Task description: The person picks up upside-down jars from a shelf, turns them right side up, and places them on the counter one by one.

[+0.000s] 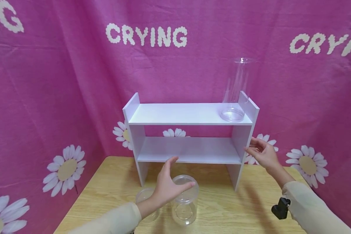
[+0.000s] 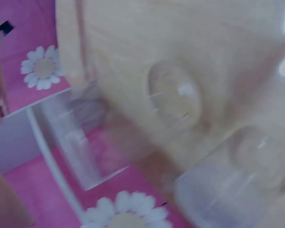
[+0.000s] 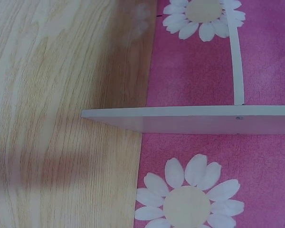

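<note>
Fingers spread and holding nothing, the left hand [image 1: 166,188] hovers just over a clear jar [image 1: 185,199], while the empty, relaxed right hand [image 1: 261,152] hangs beside the shelf [image 1: 190,113].

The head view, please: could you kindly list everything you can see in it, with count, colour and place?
Shelf: one, white, two boards, at the back of the table.
Tall jar: one, clear, upright on the top board, right end.
Short jars: two, clear, on the table in front, under the left hand.
Table: one, light wood.
Cloth: pink, white daisies and lettering, behind.
Left hand: open, above the short jars.
Right hand: open, beside the shelf's right wall.
</note>
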The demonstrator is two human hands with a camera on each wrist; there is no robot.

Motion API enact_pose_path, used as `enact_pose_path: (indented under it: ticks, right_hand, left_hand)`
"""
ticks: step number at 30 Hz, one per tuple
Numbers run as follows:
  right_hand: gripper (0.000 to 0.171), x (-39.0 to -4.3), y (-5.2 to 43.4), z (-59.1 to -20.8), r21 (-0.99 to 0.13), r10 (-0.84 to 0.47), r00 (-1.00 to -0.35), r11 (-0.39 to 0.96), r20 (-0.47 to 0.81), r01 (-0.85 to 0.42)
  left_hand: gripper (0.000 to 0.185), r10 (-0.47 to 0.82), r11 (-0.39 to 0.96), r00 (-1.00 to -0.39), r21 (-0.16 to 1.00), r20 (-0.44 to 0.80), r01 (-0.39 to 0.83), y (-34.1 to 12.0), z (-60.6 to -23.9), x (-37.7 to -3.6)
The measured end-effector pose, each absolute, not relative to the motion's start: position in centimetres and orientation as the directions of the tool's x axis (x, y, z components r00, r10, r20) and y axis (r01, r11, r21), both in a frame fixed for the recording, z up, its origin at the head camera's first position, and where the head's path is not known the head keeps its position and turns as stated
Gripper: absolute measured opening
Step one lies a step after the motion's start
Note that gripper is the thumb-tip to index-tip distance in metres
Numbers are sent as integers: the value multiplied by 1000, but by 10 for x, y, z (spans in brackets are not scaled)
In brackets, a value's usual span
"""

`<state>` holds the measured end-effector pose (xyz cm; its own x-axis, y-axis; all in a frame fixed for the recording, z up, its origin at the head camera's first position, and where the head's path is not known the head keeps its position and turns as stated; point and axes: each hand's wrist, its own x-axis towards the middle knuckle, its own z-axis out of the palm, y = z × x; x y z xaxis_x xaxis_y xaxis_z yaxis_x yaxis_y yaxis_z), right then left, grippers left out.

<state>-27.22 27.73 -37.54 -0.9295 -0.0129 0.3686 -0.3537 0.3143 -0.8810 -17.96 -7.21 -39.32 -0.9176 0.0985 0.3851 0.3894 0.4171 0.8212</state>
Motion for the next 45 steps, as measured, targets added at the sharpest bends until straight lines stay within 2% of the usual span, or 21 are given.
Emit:
enact_pose_path:
  ticks: [7, 14, 18, 25, 32, 42, 45]
  right_hand:
    - [57, -274, 278, -375, -874, -19, -939, 360, 343, -327]
    - [58, -277, 278, -375, -876, -12, -951, 386, 310, -290]
    - [58, -279, 277, -376, -876, -16, -952, 387, 305, -287]
    - [55, -279, 276, -381, -865, -16, -941, 387, 339, -318]
    - [56, -278, 278, -381, -848, -24, -944, 431, 330, -308]
    - [56, -278, 276, -380, -855, -24, -940, 408, 340, -320]
    - [47, -278, 277, -381, -865, -17, -935, 375, 355, -335]
  left_hand:
    - [82, 120, 347, -853, 784, 508, 515, -63, -345, -197]
    - [79, 128, 329, -825, 761, 550, 559, -47, -308, -216]
    - [85, 153, 340, -842, 772, 518, 537, -36, -287, -227]
    - [95, 195, 441, -895, 780, 400, 445, -12, -243, -251]
    - [101, 184, 490, -930, 790, 319, 369, 10, -207, -275]
    - [99, 131, 497, -950, 810, 283, 310, 46, -180, -292]
    - [99, 113, 490, -955, 821, 273, 292, 55, -177, -294]
